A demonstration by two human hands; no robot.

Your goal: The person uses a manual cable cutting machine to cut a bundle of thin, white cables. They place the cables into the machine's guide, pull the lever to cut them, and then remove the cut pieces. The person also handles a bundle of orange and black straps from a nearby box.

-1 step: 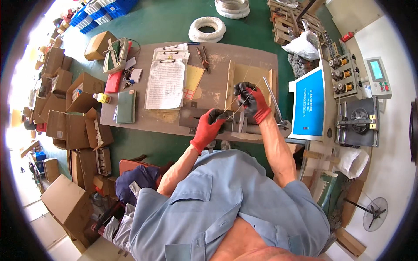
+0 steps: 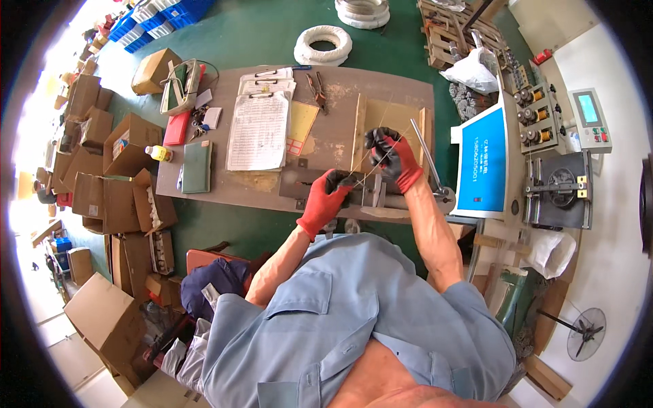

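Note:
Thin, straight wires (image 2: 366, 175) run slantwise between my two gloved hands, over the near right part of the table (image 2: 333, 81). My left hand (image 2: 328, 197), in a red glove with black fingers, is closed around their lower end. Farther up and to the right, my right hand (image 2: 393, 160) pinches the wires with bent fingers; the wire ends stick out beyond it. Below the hands lies a metal fixture (image 2: 376, 192) at the table's near edge. A wood-railed tray (image 2: 360, 126) lies behind them. The exact grip is partly hidden by the gloves.
A slanted metal rod (image 2: 423, 149) rises right of my right hand. Farther right stands a machine with a blue panel (image 2: 481, 163). Clipboards with papers (image 2: 257, 132), pliers (image 2: 317, 94) and a green notebook (image 2: 197, 167) lie on the table. Cardboard boxes (image 2: 129, 146) crowd the left.

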